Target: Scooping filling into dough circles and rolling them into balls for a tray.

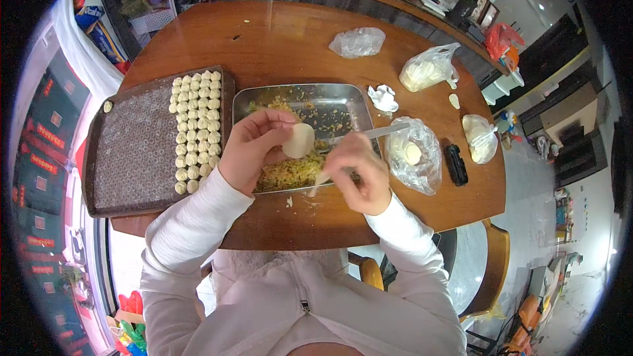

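Presently, the left hand pinched a round, cream-white dough disc, probably soft, tearable, best held by its edge, over the rectangular silver metal tray; the right hand curled, its hold unclear.

Left grip pinched, right grip curled

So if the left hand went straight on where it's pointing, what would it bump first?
Probably the far rim of the metal tray. But the left hand looks raised, and depth is unclear, so it might pass over.
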`<state>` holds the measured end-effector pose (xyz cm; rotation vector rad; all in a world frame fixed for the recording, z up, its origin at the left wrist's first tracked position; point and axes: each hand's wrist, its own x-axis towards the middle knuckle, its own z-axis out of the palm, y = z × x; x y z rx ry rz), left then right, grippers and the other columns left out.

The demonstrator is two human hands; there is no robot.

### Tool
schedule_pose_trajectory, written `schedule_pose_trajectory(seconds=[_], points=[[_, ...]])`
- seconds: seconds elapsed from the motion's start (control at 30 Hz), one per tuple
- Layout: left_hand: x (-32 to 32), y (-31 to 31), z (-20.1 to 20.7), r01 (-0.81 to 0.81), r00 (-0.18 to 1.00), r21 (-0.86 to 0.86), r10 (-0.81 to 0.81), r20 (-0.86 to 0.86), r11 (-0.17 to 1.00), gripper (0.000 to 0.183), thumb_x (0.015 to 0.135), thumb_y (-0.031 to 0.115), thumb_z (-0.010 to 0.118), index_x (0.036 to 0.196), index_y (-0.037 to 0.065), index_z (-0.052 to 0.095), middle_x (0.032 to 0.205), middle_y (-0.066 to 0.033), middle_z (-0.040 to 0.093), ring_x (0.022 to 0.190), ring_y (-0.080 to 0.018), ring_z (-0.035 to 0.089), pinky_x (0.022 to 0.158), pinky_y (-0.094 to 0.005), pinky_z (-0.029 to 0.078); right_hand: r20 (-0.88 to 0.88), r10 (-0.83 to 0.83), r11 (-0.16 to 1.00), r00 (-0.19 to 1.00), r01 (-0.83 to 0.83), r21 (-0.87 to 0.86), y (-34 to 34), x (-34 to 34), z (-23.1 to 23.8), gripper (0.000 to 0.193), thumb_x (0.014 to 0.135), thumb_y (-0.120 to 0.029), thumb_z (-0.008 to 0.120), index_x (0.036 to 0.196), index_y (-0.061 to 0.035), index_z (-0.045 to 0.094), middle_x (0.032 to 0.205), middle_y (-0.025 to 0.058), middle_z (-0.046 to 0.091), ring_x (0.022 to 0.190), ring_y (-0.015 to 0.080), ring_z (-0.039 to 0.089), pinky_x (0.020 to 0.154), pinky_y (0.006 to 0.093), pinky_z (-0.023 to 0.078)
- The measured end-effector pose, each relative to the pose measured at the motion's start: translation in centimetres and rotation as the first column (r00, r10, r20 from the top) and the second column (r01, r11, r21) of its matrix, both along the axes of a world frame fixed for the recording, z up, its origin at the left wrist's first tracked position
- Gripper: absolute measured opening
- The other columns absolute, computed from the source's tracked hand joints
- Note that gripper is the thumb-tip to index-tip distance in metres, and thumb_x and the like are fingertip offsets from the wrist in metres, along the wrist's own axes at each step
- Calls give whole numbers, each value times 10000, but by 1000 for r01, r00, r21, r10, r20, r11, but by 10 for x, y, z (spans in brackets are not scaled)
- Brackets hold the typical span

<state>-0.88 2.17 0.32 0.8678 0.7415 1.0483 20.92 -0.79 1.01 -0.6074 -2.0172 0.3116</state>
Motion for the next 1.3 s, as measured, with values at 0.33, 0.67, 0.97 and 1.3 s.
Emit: schedule_pose_trajectory(seconds=[0.33, 0.67, 0.97, 1.3], points=[[0, 3, -7, -99, 995, 83, 101, -17, 992, 178, 931, 70, 613, 1107, 47, 595, 985, -11, 613, 902, -114, 630, 782, -264, 551, 407, 137, 973, 903, -46, -226, -4, 2, 3, 106, 787, -127, 696, 861, -151, 623, 751, -22, 603, 733, 172, 578, 870, 386, 307], [10, -7, -12, -12, 1000, 266, 18, -21, 964, 154, 914, 61, 619, 1060, 84, 576, 1024, -8, 597, 949, -118, 606, 816, -280, 523, -3, -179, 896, 984, 162, -413, 2, -7, -13, 146, 810, -81, 751, 848, -14, 628, 748, 64, 615, 680, 144, 596, 641, 264, 467], [10, -10, -1, 35, 999, 108, -34, -9, 993, 131, 920, 94, 628, 1042, 68, 592, 1023, -22, 616, 950, -126, 620, 842, -291, 537, -95, -186, 913, 978, 136, -384, 8, -4, -20, 89, 840, -30, 699, 867, -2, 619, 744, 70, 600, 679, 143, 575, 624, 278, 444], [6, -2, -8, -16, 990, 53, 9, 138, 998, 94, 940, 93, 572, 1018, 47, 599, 1044, -66, 654, 974, -170, 649, 883, -320, 555, -99, -394, 897, 914, 359, -256, 15, 13, -7, 119, 839, -88, 698, 909, -17, 633, 803, 83, 590, 755, 227, 577, 730, 334, 452]])
